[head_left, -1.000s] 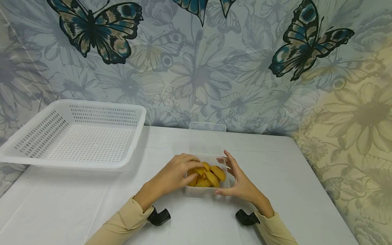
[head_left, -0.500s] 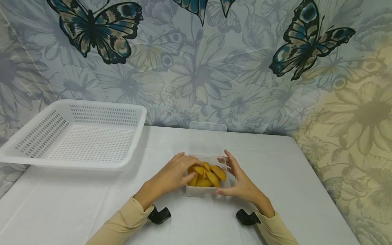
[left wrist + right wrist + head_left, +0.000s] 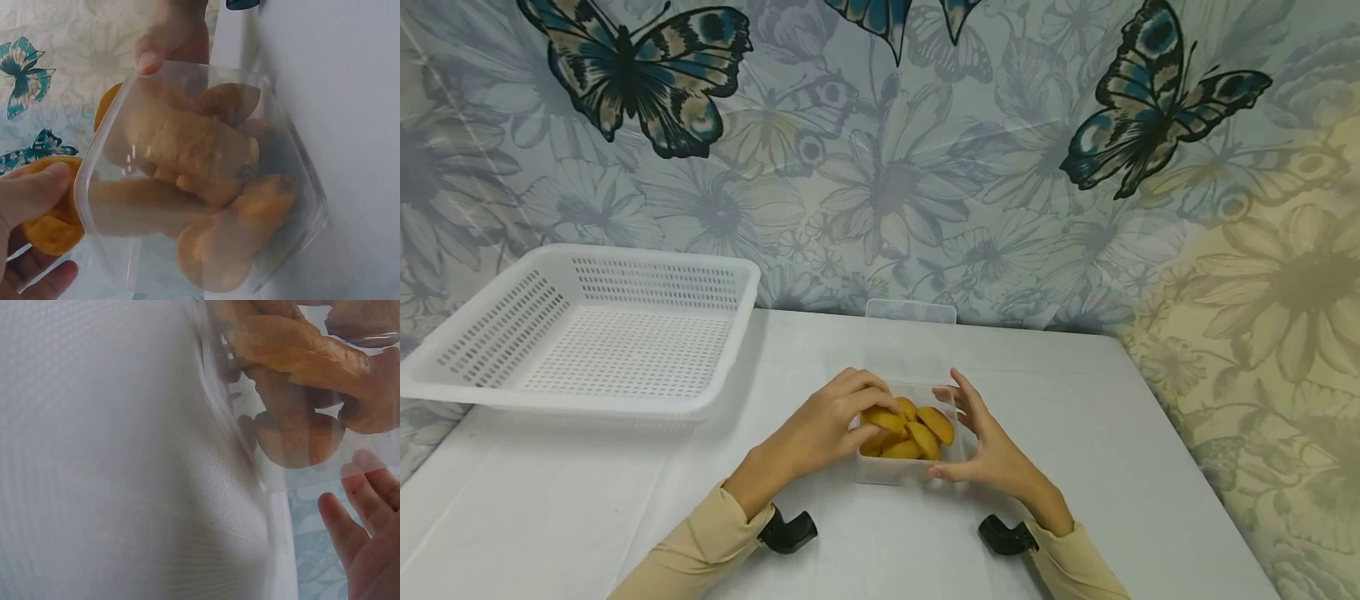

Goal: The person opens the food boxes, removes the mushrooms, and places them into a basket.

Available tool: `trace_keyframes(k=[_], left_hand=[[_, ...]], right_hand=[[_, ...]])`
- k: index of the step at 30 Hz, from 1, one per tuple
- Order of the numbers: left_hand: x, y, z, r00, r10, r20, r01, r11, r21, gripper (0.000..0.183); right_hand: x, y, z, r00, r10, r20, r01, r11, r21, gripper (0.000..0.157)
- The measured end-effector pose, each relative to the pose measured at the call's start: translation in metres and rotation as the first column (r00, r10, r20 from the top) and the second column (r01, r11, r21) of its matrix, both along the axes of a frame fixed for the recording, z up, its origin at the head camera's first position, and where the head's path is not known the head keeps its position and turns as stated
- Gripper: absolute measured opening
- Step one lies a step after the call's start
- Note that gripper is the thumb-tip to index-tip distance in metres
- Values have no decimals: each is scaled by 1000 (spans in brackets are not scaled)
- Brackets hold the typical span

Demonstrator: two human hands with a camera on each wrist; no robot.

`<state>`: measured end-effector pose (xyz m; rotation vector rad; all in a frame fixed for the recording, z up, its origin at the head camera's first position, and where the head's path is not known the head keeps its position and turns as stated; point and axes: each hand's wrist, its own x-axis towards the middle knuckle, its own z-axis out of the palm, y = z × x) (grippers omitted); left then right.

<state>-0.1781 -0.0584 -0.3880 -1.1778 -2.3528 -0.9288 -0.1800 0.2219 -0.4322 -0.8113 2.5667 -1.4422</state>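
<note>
A clear plastic container [image 3: 891,473] stands on the table in the head view, filled with several golden-brown folded cookies [image 3: 923,439] that look like fortune cookies. My left hand [image 3: 829,423] is over its left side and pinches one fortune cookie [image 3: 55,232] between thumb and fingers, at the container's rim in the left wrist view. Around the container's right side, my right hand [image 3: 996,457] holds it, thumb at the front wall and fingers toward the back. In the right wrist view, the fingertips [image 3: 353,478] of that hand are by the clear wall.
A large white perforated basket [image 3: 718,367] stands at the left of the white-covered table [image 3: 1075,400], with nothing seen in it. Behind the container, a clear plastic panel [image 3: 910,312] reaches the table's back edge. A butterfly-patterned wall covering [image 3: 895,183] rises behind.
My left hand has risen slightly, and the fortune cookie between its fingers has lifted and tilted a little. The right hand and the container have stayed in place.
</note>
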Motion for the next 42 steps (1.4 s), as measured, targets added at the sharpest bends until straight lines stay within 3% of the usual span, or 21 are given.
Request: trace_keyframes(k=[3,6,12,15,23,31,37,42], left_hand=[[0,-2,2,1000,27,7,-27,999,30,31],[-1,-6,3,997,48,55,-47,999,-18,32],[0,-13,10,971,5,241,16,996,-85,34],[1,-14,13,960,-12,281,38,995,-88,38],[3,-19,16,969,-34,243,65,991,-121,42],[1,-30,24,973,-46,226,54,998,-28,41],[-2,-49,34,989,5,150,-11,999,40,42],[-2,-70,46,988,90,128,-101,992,82,44]], right_hand=[[-1,1,-1,1000,0,-9,0,1000,2,125],[-1,1,-3,1000,1,-8,-1,1000,-1,125],[-1,0,-2,1000,7,-5,-7,1000,-9,126],[0,0,0,1000,6,0,-6,1000,-15,126],[2,-1,0,1000,-4,-4,4,1000,-2,125],[2,-1,2,1000,-11,-3,11,1000,-6,125],[3,-1,1,1000,-6,-9,6,1000,-4,125],[1,0,-2,1000,-1,-32,1,1000,4,127]])
